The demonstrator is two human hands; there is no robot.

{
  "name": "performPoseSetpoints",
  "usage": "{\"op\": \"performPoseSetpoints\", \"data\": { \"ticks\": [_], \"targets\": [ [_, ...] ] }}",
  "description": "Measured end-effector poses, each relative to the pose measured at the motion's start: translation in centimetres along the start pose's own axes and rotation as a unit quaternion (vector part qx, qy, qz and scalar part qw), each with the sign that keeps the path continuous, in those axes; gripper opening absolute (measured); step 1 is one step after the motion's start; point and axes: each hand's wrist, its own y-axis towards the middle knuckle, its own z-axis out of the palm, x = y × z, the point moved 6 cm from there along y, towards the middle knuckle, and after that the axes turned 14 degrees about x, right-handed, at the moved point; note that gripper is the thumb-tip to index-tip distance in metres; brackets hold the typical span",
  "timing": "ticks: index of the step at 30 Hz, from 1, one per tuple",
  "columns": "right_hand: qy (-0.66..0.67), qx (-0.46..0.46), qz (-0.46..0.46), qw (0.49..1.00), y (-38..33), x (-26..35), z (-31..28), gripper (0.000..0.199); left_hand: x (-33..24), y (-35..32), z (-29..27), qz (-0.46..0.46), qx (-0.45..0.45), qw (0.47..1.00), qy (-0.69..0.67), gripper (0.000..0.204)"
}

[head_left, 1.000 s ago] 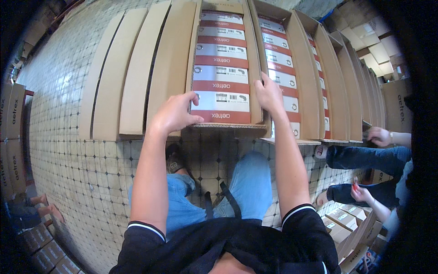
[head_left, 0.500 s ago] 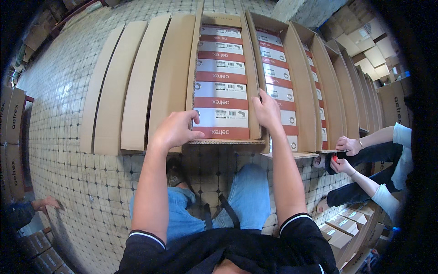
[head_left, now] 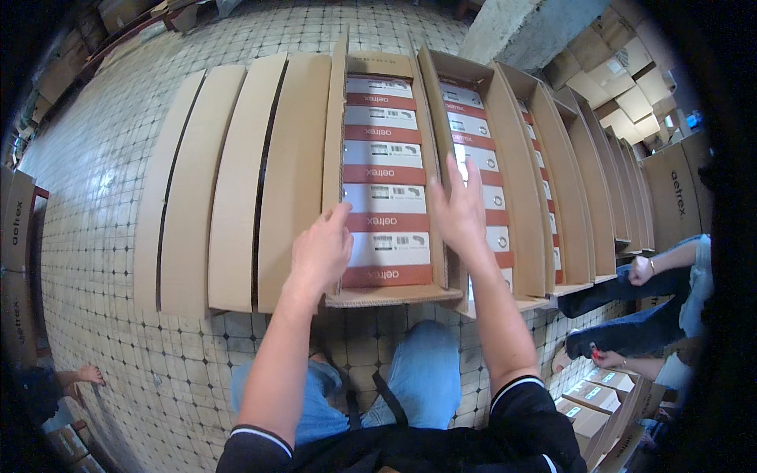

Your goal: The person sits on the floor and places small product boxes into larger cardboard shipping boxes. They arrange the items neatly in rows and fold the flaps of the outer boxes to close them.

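An open long cardboard carton [head_left: 378, 297] lies in front of me, holding a row of white and red shoe boxes [head_left: 386, 251]. My left hand [head_left: 319, 251] bends its fingers over the near part of the carton's left flap [head_left: 335, 150], fingertips on the inner side. Over the right wall [head_left: 430, 158] is my right hand [head_left: 461, 206], slightly blurred, its fingers spread and nothing held. Whether the right fingertips touch the cardboard I cannot tell.
Closed cartons [head_left: 189, 189] stand side by side on the left. More open cartons [head_left: 520, 181] with shoe boxes continue right. A co-worker's hand [head_left: 640, 270] and another holding something red [head_left: 605, 359] are at lower right. A person's bare foot [head_left: 88, 374] shows at far left; a pillar [head_left: 528, 31] stands behind.
My left hand has gone from the carton's near left corner to its left flap. My right hand has opened off the right edge. The co-worker's hands have moved apart. The view has shifted.
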Motion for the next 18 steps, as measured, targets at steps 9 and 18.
{"op": "performPoseSetpoints", "data": {
  "ticks": [9,18],
  "targets": [
    [0.784,0.068,0.169,0.593,31.5,-0.5,17.0,0.063,2.3,0.6,-0.9,0.007,0.027,0.998,-0.051,0.026],
    [0.869,-0.09,0.146,0.465,42.8,0.2,19.5,0.067,3.4,0.3,-0.7,0.029,-0.022,0.996,-0.076,0.033]
  ]
}}
